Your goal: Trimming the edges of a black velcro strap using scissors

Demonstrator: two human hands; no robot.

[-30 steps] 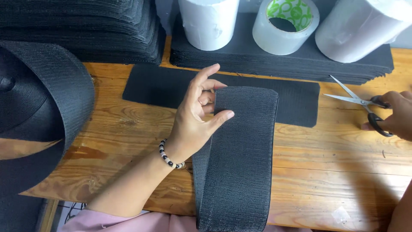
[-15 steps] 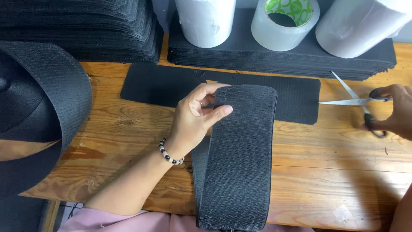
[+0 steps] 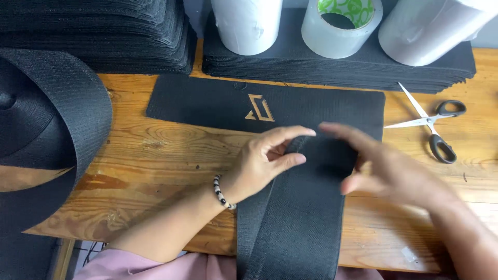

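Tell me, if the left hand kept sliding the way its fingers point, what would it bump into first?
The left hand points right, across the black strip. It would probably meet the right hand first, which is blurred and close opposite, though I can't tell their heights apart.

We see a wide black webbing strip (image 3: 295,218) lying flat along the wooden table, running away from us. Its far end (slightly lifted) overlaps a flat black fabric panel (image 3: 207,103).
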